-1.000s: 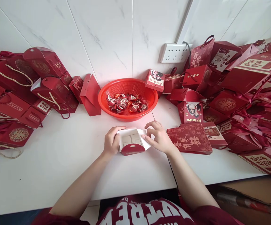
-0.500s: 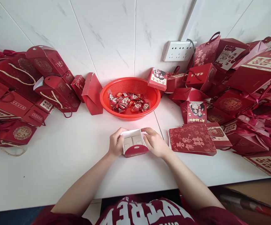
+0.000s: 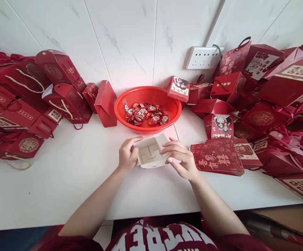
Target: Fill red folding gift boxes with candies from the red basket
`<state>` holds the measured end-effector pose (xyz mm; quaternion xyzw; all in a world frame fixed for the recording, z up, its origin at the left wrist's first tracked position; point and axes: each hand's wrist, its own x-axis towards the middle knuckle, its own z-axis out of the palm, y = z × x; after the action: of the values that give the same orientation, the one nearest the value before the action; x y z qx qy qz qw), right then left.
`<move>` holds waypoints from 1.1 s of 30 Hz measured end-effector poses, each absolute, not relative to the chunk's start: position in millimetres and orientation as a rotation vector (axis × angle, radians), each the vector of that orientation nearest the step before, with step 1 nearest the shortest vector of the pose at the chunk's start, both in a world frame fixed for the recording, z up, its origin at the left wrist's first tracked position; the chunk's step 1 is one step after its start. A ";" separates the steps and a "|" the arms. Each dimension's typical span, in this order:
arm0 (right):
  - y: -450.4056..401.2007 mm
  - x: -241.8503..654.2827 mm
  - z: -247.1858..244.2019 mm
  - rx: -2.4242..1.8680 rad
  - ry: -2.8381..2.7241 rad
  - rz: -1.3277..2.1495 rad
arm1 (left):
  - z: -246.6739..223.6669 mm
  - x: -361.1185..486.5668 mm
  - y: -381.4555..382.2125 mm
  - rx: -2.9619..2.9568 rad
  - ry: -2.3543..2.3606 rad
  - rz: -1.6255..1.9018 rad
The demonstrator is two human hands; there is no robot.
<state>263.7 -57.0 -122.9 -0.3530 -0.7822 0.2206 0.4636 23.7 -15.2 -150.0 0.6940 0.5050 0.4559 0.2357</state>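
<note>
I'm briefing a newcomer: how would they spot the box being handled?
On the white counter, find the red basket. Below it in view, the left hand and right hand flank the box. Unlike surrounding red boxes, it shows its pale open inside.

A wall of large white tiles, faintly streaked with grey marbling, rises behind a smooth white tabletop crossed by a thin dark seam. On the right, slim white trunking slants down to a multi-outlet socket with a dark cable. The light is soft and pale.
</note>
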 end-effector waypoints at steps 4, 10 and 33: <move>-51.0 268.1 -120.5 -0.857 -2.018 0.527 | -149.5 24.4 -14.6 1.915 1.346 1.234; -42.9 269.4 -125.9 -0.875 -2.204 0.556 | -151.6 22.9 -12.4 1.891 1.276 1.138; -43.6 234.8 -161.9 -1.063 -1.747 1.026 | -172.5 21.1 -2.6 1.804 0.745 1.008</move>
<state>234.8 -43.6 -161.9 -0.4230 -0.6951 0.4081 0.4139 21.1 -2.6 -172.5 0.7312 0.3021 0.4086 0.4551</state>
